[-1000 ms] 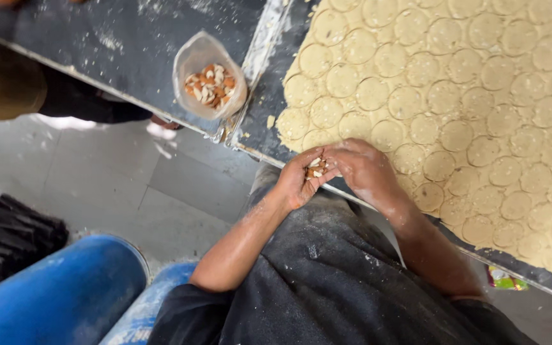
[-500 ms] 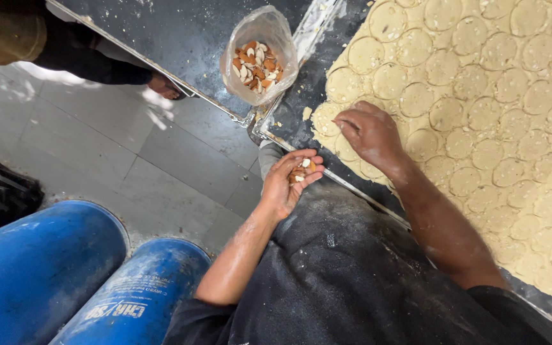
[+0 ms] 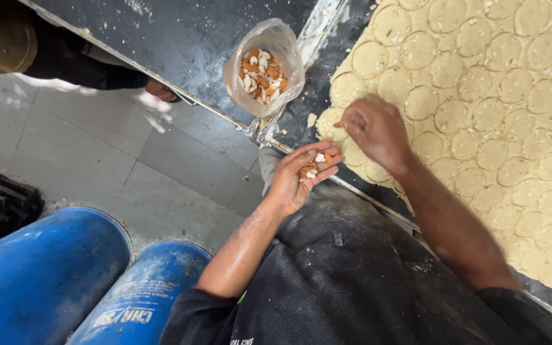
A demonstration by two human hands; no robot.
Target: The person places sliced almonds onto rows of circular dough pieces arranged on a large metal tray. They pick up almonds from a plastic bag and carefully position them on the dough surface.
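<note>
At nine o'clock of our hands lay two blue drums on the grey tiled floor, and at eleven o'clock another person's foot showed under the dark table. Toward twelve o'clock stood an open clear bag of chopped nuts, the same bag as a second before. Our left hand lay palm up, fingers loosely cupped around a small heap of nut pieces. A second earlier both hands had met over that heap; now our right hand had moved off to two o'clock, fingertips pinched, apparently on a nut piece, touching a dough round at the sheet's near edge. We judged that a piece was being set. Farther right spread the sheet of cut dough rounds.
</note>
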